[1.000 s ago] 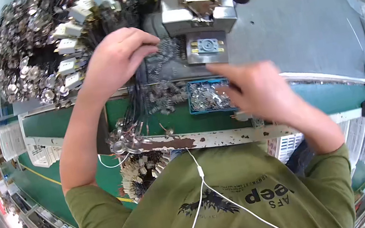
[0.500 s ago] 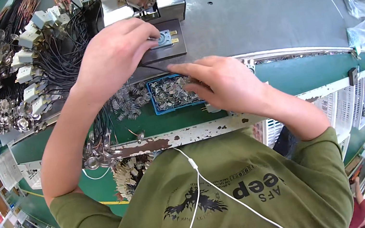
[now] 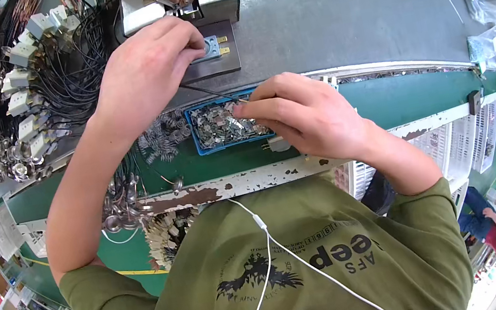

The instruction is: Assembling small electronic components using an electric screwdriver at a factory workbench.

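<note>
Left hand (image 3: 145,63) bent, fingertips drawn together at a pale-blue component (image 3: 213,47) on a metal plate (image 3: 222,66); its grip cannot be told. A black wire (image 3: 207,90) stretches to the curled right hand (image 3: 311,117), its hold unclear, beside a blue tray (image 3: 193,133) of metal pieces. Beyond the hands spreads a grey worktop (image 3: 356,16); below them, dark lettering and a bird print (image 3: 257,277) mark a green shirt (image 3: 227,245).
</note>
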A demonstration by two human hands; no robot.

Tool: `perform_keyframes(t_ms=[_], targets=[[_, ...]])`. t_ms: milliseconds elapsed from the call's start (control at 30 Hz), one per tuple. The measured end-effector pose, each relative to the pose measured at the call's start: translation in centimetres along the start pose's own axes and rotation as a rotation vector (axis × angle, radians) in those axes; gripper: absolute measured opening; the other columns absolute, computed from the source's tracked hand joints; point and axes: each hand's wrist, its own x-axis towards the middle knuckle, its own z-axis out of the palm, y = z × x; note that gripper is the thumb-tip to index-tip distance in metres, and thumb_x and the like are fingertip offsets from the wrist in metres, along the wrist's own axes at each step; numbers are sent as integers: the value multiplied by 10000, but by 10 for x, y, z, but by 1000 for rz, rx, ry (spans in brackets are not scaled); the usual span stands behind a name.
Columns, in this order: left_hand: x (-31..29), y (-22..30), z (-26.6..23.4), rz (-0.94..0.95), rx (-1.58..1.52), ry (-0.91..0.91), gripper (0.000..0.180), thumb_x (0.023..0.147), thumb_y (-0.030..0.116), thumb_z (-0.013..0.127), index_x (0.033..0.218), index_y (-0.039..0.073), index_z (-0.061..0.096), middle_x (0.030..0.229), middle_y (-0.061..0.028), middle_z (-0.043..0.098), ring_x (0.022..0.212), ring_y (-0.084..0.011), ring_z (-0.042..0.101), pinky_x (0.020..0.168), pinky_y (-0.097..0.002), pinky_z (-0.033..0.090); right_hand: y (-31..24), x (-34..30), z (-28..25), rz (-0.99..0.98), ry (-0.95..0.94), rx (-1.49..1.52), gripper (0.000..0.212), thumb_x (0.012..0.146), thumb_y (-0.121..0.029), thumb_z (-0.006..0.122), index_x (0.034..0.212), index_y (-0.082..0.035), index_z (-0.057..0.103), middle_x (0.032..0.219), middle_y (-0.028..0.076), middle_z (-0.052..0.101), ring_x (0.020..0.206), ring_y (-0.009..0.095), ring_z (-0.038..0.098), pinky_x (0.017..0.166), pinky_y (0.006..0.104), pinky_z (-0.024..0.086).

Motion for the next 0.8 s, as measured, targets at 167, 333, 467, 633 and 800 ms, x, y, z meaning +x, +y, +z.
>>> perform_keyframes(t_ms=[167,333,467,633,800], targets=[[-1,6,-6,-19,9,20,154,885,159,735,1002,74,680,950,-63,669,890,-275,677,757,-377,555,9,-3,-1,-97,80,-56,389,806,47,783,1168,-67,698,1112,105,696,902,282,701,720,383,585],[-16,14,-21,86,-125,-91,200,887,178,740,1047,70,687,969,-78,681,900,-295,678,772,-404,548,6,5,-10,-24,169,-108,396,804,20,813,1174,-58,696,1098,130,716,899,286,717,758,366,590],[-24,4,-29,109,-134,-212,203,875,130,720,1061,57,688,928,-99,696,886,-316,678,769,-422,544,6,15,-20,334,2,135,320,885,-39,782,1189,-26,681,1063,107,740,927,183,721,810,329,577],[-31,4,-38,82,-123,-190,127,885,73,673,1004,31,659,867,-122,656,859,-331,665,760,-438,534,15,20,-11,619,-98,653,362,1051,-127,627,1377,15,561,1174,111,735,1061,132,687,918,307,562],[-31,3,-52,74,-86,-151,95,903,79,648,974,20,631,871,-130,629,875,-340,653,767,-437,522,17,30,-6,620,-162,1020,473,1125,-234,458,1508,38,403,1381,226,624,1258,290,639,1079,414,533]])
